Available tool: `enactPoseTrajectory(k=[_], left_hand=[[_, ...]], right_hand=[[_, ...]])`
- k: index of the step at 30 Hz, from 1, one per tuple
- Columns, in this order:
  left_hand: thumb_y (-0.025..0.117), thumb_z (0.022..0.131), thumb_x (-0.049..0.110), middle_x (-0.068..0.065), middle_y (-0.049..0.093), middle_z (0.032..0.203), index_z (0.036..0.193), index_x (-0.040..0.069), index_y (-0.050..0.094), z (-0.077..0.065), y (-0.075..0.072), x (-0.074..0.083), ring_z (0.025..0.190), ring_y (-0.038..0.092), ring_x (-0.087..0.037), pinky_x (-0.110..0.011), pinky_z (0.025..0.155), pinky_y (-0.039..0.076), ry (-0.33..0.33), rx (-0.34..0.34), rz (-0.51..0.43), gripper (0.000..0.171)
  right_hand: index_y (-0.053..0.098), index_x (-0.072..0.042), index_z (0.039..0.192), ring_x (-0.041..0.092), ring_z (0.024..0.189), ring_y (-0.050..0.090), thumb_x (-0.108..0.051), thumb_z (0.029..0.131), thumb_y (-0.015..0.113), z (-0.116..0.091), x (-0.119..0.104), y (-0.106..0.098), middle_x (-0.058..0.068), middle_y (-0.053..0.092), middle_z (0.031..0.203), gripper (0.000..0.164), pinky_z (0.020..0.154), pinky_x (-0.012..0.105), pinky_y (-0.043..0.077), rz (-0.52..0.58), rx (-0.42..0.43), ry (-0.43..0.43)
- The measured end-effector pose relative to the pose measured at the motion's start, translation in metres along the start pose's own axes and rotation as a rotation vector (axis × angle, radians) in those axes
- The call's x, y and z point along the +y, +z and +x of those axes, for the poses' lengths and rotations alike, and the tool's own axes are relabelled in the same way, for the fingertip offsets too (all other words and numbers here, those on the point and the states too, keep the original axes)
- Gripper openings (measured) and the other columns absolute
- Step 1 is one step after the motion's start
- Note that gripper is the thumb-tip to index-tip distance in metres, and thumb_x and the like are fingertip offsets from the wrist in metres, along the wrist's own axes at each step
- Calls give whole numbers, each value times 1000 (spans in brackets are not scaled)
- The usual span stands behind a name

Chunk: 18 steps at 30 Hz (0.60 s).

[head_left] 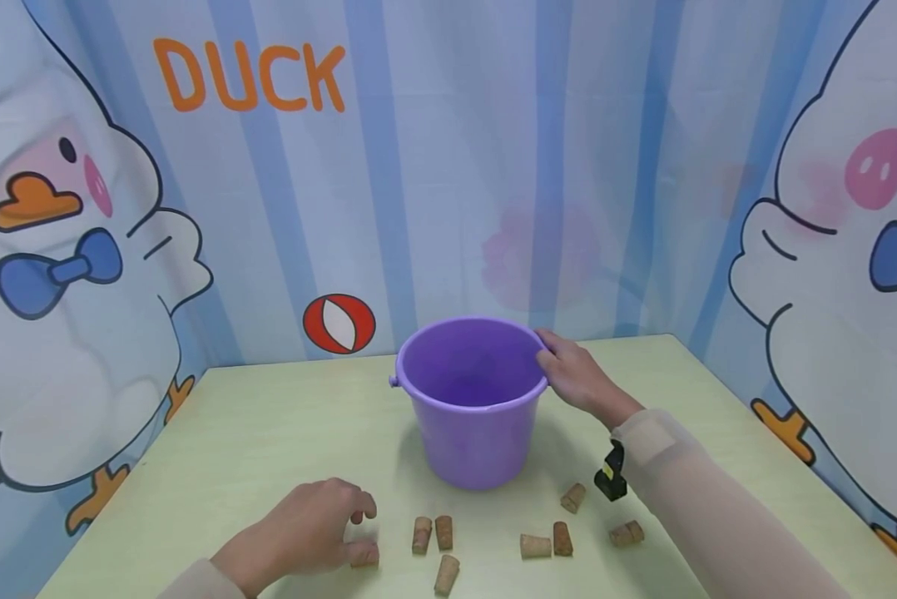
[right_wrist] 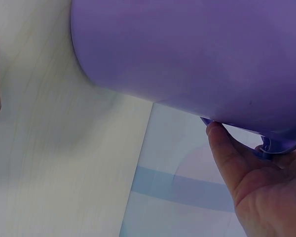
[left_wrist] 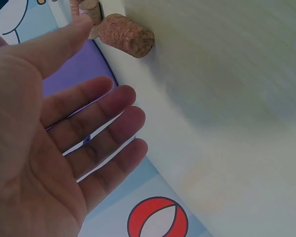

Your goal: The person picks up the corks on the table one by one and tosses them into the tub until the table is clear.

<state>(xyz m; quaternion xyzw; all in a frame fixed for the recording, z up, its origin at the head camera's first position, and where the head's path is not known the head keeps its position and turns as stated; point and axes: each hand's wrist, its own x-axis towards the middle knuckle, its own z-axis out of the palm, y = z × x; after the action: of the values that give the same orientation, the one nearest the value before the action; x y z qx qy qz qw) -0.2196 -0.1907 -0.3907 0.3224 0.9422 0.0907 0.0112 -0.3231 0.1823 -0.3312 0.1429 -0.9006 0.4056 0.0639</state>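
A purple bucket stands upright on the table, its open top tipped into sight in the head view. My right hand grips it at the right side of the rim; in the right wrist view the fingers curl round the purple handle near its mount. My left hand is low over the table, fingers spread and loosely bent, holding nothing. Just by its thumb lies a cork, partly hidden by the thumb in the head view. In the left wrist view a cork lies beyond the thumb tip.
Several more corks lie on the pale table in front of the bucket, among them a dark one and one farther right. A curtain with duck pictures borders the table at the back and sides.
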Motion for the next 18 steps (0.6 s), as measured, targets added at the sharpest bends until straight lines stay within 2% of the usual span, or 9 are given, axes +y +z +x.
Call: enactPoseTrajectory(k=[4,8,18], left_hand=[[86,79,41,13,60,78,91,18,74,-1,4,-1,71,52,-4,-30,60,46,30,-13,-5,28],[87,78,38,15,58,76,86,21,72,-1,6,-1,70,50,-3,-29,60,45,30,-35,-13,24],[88,76,30,17,53,69,75,25,69,-1,15,-1,64,48,-1,-26,57,43,35,-26,-30,20]], right_hand=[[49,-9,148,26,92,61,-21,103,32,0,0,0,15,67,110,50,81,43,48,-3,4,-1],[48,-9,149,26,94,61,-21,103,32,-1,0,0,16,67,112,50,83,44,48,-4,1,0],[44,-8,153,26,93,61,-21,104,32,0,2,0,15,67,112,52,84,44,48,0,-6,-4]])
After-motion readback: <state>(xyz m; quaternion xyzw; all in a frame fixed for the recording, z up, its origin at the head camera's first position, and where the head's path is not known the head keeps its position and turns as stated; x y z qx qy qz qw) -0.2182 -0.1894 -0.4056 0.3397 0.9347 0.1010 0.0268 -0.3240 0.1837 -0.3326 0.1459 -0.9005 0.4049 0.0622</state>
